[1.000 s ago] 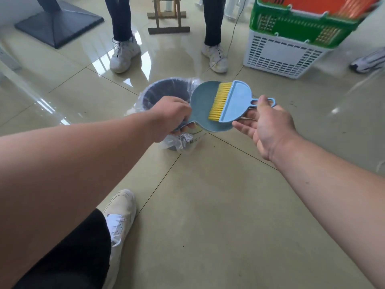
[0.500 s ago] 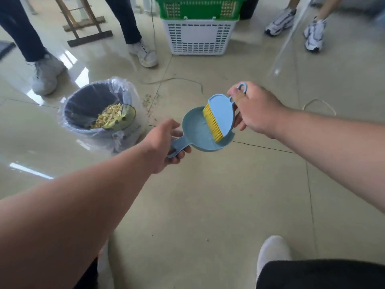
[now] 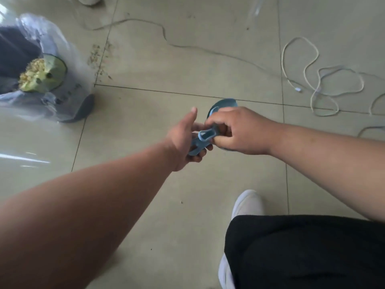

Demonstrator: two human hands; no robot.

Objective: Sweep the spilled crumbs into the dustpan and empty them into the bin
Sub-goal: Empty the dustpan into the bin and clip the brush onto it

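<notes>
My left hand grips the handle of a small blue dustpan, whose round pan shows just past my right hand. My right hand is closed on the blue hand brush; only its looped handle shows, the bristles are hidden. Both hands meet above the beige floor tiles. A dark bin lined with a clear bag stands at the far left, holding yellowish crumbs and a green disc. A small trail of crumbs lies on the floor to the right of the bin.
White and grey cables snake across the floor at the upper right. My white shoe and black trouser leg fill the lower right. Another person's shoe shows at the top edge.
The view has tilted down and the bin has slid to the left edge. My hands have come together, and the brush has turned so its bristles no longer show.
</notes>
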